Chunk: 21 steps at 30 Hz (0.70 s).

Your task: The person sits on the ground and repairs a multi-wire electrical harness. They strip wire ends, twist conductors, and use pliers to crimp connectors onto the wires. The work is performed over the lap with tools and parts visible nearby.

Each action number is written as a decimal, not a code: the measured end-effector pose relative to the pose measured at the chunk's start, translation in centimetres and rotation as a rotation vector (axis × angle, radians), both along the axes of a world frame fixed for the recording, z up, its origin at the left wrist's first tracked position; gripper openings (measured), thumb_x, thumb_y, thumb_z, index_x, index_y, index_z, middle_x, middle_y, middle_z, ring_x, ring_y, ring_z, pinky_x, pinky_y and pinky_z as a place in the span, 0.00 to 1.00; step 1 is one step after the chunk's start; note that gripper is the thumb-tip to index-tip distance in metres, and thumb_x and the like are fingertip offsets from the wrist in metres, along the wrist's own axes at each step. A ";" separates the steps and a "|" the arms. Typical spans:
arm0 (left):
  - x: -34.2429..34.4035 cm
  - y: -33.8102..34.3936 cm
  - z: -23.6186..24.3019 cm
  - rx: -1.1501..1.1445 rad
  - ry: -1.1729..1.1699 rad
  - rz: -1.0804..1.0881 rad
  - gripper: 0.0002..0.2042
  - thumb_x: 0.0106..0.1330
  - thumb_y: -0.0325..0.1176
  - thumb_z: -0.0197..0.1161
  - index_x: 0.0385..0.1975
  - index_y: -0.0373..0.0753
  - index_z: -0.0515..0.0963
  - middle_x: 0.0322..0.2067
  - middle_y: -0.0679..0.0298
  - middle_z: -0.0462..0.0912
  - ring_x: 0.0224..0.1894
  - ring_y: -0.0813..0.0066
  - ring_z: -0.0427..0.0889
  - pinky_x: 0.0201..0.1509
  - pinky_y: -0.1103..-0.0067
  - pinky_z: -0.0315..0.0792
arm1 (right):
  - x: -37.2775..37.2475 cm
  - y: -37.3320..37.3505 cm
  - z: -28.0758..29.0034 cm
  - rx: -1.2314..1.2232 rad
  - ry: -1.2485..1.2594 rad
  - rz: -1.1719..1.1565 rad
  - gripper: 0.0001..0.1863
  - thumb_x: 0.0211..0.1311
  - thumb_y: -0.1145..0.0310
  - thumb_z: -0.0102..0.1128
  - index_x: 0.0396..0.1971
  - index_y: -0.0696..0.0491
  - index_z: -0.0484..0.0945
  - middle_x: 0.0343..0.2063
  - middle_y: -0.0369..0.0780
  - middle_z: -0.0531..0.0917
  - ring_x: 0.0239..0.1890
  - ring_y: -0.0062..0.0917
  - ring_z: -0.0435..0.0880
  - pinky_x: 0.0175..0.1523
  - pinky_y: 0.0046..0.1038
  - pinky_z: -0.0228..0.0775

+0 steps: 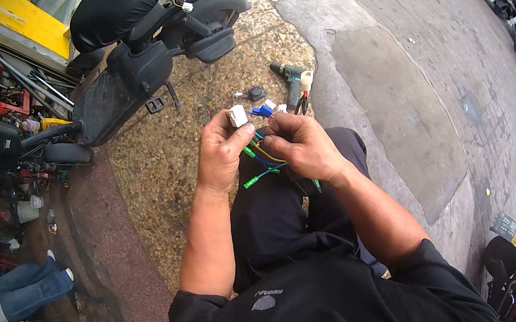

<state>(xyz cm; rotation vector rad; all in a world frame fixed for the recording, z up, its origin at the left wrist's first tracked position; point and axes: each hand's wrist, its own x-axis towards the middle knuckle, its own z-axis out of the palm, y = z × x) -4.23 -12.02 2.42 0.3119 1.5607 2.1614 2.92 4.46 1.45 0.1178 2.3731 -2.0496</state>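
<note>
Between thumb and fingers, my left hand pinches a white plastic wire connector. My right hand is closed on a bundle of coloured wires, some yellow, blue and green, just right of the connector. Green-sleeved wire ends hang below the hands, over my dark trousers. Blue connectors show just beyond my fingers. A cream-coloured connector with red and black wires stands up past my right hand. The fingertips of my right hand are partly hidden.
On the ground ahead lie a cordless drill and a small black part. An electric scooter with loose wiring stands at the far left. A person in jeans is at the left. Parked scooters line the right edge.
</note>
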 end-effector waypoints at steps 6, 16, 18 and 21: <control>1.0 0.7 -1.6 0.198 -0.080 0.143 0.05 0.66 0.21 0.60 0.38 0.39 0.77 0.33 0.67 0.82 0.34 0.78 0.81 0.41 0.78 0.77 | 0.0 0.8 0.3 -0.325 -0.320 0.046 0.12 0.66 0.65 0.60 0.34 0.61 0.79 0.22 0.39 0.81 0.26 0.24 0.80 0.34 0.30 0.72; 1.1 0.8 -1.5 0.191 -0.122 0.165 0.05 0.68 0.24 0.58 0.40 0.39 0.77 0.33 0.64 0.82 0.34 0.74 0.81 0.41 0.75 0.77 | 1.1 0.0 0.8 0.599 0.594 -0.198 0.21 0.53 0.71 0.71 0.47 0.55 0.77 0.28 0.42 0.79 0.32 0.42 0.82 0.36 0.37 0.76; 1.3 1.0 -1.3 0.247 -0.111 0.164 0.05 0.68 0.22 0.57 0.40 0.38 0.78 0.33 0.65 0.83 0.32 0.76 0.82 0.40 0.77 0.78 | 0.4 -0.1 0.6 0.665 0.666 -0.183 0.16 0.51 0.73 0.70 0.41 0.54 0.79 0.30 0.42 0.78 0.34 0.43 0.81 0.35 0.38 0.76; 1.5 1.1 -1.1 0.273 -0.165 0.195 0.06 0.69 0.22 0.56 0.40 0.38 0.78 0.34 0.65 0.83 0.34 0.77 0.82 0.41 0.78 0.78 | 0.0 -0.2 0.3 0.611 0.676 -0.126 0.07 0.58 0.72 0.67 0.27 0.55 0.76 0.25 0.39 0.77 0.26 0.36 0.79 0.31 0.37 0.73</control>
